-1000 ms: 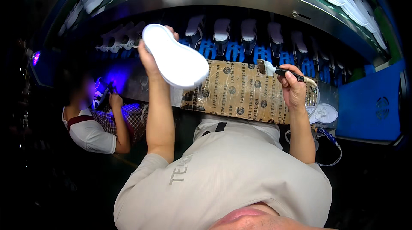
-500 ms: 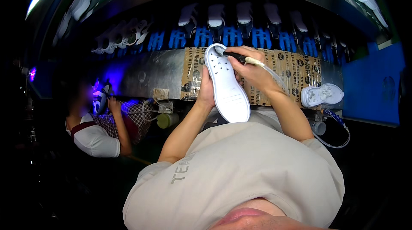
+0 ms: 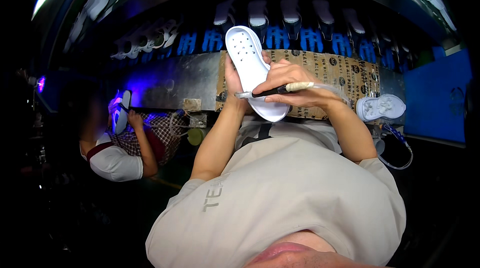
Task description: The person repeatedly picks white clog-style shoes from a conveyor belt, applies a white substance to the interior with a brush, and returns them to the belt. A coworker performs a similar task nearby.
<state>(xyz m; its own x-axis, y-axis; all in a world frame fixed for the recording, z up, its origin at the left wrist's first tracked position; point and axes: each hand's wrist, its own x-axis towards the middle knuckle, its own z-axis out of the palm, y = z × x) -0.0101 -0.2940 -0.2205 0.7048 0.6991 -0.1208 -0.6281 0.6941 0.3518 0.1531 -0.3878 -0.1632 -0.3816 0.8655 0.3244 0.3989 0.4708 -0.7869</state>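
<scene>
In front of my chest I hold a white shoe sole (image 3: 248, 72), its hollow inner face up and one end dotted with small holes pointing away from me. My left hand (image 3: 234, 82) grips its left edge, with the fingers hidden underneath. My right hand (image 3: 295, 85) is closed around a black-handled brush (image 3: 274, 91), wrapped in cream material at its back end, where a clear tube leads off. The brush tip lies across the left edge of the sole's nearer half, close to my left wrist. Whether the tip touches the sole, I cannot tell.
Brown printed cardboard (image 3: 345, 75) covers part of the metal bench (image 3: 192, 75). Another white sole (image 3: 381, 107) lies at its right end, near a blue panel (image 3: 434, 99). Dark shoes (image 3: 291, 18) stand on blue holders behind. A co-worker (image 3: 116, 160) handles a shoe at left.
The brush has moved from the sole's far, holed end to the left edge nearer me. The sole has shifted away from me and slightly left.
</scene>
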